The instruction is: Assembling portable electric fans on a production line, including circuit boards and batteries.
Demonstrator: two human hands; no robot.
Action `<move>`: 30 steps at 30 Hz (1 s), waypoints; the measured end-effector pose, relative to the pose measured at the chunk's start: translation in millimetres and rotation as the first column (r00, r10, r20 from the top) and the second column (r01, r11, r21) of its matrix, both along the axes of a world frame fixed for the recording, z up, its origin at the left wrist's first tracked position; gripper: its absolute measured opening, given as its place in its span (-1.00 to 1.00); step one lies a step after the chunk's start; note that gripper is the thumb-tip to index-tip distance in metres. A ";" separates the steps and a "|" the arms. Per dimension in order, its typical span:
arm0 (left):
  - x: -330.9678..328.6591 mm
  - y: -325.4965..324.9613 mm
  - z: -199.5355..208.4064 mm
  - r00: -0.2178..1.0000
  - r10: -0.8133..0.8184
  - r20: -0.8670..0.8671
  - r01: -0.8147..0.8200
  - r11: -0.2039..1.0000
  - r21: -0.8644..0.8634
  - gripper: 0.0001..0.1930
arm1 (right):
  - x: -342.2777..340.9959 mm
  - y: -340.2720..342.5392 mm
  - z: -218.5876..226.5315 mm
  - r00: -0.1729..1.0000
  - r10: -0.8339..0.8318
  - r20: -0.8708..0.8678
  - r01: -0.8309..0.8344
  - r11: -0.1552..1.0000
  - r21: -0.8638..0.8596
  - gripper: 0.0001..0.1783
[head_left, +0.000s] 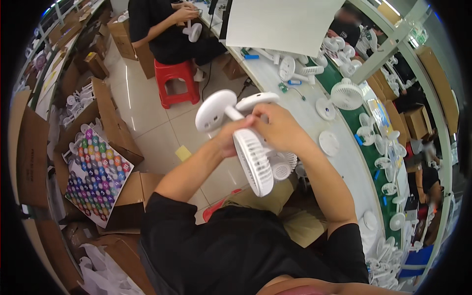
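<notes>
Fans [254, 164] are gripped by left hand [228, 141] and right hand [279, 129]; likely light, stiff, best held by necks [234, 113].

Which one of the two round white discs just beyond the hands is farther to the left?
The disc whose white stem shows above the left hand; the other disc is farther right, above the right hand.

Bright indoor light, glowing tube [391, 7] towards one o'clock, tiled floor [140, 98] gleaming at ten, fisheye-bent edges, blackened rim
</notes>
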State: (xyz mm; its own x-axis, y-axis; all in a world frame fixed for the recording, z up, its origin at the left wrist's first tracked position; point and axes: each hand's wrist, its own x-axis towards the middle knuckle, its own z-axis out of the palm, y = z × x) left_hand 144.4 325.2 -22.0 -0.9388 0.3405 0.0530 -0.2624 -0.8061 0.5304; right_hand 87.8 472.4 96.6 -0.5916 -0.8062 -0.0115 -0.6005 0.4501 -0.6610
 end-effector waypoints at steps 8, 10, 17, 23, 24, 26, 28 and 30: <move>-8.2 -1.0 -30.1 0.999 0.050 -0.006 -0.045 0.945 0.325 -0.61 | 3.5 -8.2 20.0 0.998 0.029 0.063 -0.037 0.991 0.128 -0.68; -4.2 -4.3 -6.1 0.975 0.205 0.083 -0.219 0.945 0.241 -0.63 | 4.6 -2.0 21.7 0.995 -0.023 -0.094 0.025 0.999 0.024 -0.65; -52.0 -109.7 -5.6 0.846 0.521 0.114 -0.529 0.846 0.067 -0.71 | 8.9 105.2 31.6 0.974 -0.170 0.147 0.194 0.966 -0.170 -0.60; -114.4 -236.4 0.0 0.533 0.821 0.203 -0.764 0.571 -0.302 -0.74 | 56.0 276.0 -109.7 0.800 -0.585 0.131 0.568 0.668 -0.482 -0.86; -105.5 -246.2 9.1 0.463 0.860 0.214 -0.768 0.510 -0.387 -0.72 | 70.8 304.8 -132.4 0.668 -0.736 0.111 0.682 0.546 -0.487 -0.87; -74.4 -240.5 13.5 0.398 0.896 0.196 -0.696 0.435 -0.571 -0.67 | 111.7 330.3 -148.7 0.402 -0.906 0.132 0.812 0.286 -0.510 -0.86; -42.2 -253.6 21.6 0.367 0.922 0.128 -0.594 0.338 -0.731 -0.63 | 150.2 343.2 -158.0 0.079 -0.978 0.193 0.844 -0.037 -0.535 -0.85; -11.6 -270.0 41.4 0.335 0.942 0.005 -0.494 0.180 -0.851 -0.58 | 175.4 353.1 -173.5 -0.095 -0.955 0.279 0.821 -0.234 -0.520 -0.85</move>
